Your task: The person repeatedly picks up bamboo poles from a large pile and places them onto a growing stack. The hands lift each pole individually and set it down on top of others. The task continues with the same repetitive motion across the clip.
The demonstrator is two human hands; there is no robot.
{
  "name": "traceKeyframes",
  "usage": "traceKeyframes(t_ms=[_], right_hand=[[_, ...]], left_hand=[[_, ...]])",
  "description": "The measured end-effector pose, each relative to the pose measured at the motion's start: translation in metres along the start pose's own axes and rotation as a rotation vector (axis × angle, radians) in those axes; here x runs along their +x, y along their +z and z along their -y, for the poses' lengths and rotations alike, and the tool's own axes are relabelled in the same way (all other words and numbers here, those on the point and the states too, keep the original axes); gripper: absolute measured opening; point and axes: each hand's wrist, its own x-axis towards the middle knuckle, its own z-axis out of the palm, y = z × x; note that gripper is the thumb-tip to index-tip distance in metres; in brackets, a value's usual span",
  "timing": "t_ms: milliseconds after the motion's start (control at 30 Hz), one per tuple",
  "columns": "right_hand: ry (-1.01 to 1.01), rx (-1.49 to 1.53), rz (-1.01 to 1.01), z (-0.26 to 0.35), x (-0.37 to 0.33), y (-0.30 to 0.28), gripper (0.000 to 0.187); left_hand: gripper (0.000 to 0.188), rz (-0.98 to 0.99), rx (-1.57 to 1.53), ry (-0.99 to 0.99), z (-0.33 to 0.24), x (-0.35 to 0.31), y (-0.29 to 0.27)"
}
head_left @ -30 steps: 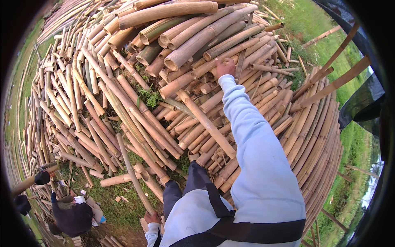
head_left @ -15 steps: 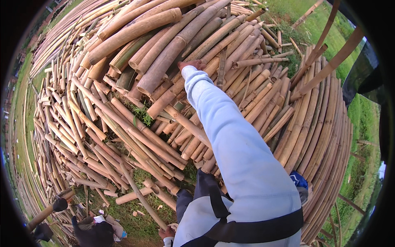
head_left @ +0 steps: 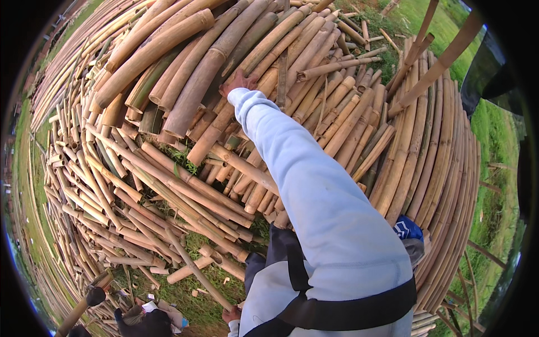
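The right hand (head_left: 238, 83) reaches far out along a pale blue sleeve (head_left: 314, 185) and lies on the bamboo pile (head_left: 337, 112), its fingers resting against a thick pole (head_left: 193, 90) near the top of the heap. Only the back of the hand shows, so whether the fingers are wrapped round a pole or merely pressed on it cannot be told. The thick pole runs slanting up to the right, with other heavy brown and greenish poles touching it on both sides.

The left hand (head_left: 230, 314) is low in the view, near the bottom edge, closed round the lower end of a thin stick (head_left: 196, 272) that rises to the upper left over the grass (head_left: 185, 292).

Around the right hand the poles lie packed side by side, their cut ends facing the person. Below it, shorter and thinner poles (head_left: 168, 191) cross one another loosely, with tufts of green showing between them. To the right, long slim poles (head_left: 426, 168) curve in a tight stack along the edge of the pile, and a few lean upright against it. A blue patch (head_left: 407, 229) shows on the person's shoulder. Another person (head_left: 143, 323) crouches at the lower left on the grass, near a dark-tipped pole (head_left: 90, 300).
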Motion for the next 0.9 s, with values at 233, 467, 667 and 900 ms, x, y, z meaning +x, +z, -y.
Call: traceKeyframes(t_ms=[233, 467, 667, 900], right_hand=[[-0.044, -0.204, 0.155, 0.008, 0.003, -0.002, 0.074], [-0.373, -0.396, 0.055, -0.01, 0.001, -0.01, 0.062], [-0.424, -0.014, -0.084, -0.051, 0.028, -0.033, 0.046], [-0.245, 0.504, -0.205, -0.08, 0.043, -0.075, 0.059]], left_hand=[[0.01, 0.03, 0.069, 0.056, -0.034, -0.019, 0.01], [0.012, 0.043, 0.171, -0.027, -0.045, -0.022, 0.015], [0.014, 0.019, 0.151, -0.036, -0.034, -0.021, 0.004], [0.017, -0.003, 0.175, -0.106, -0.032, -0.004, 0.01]])
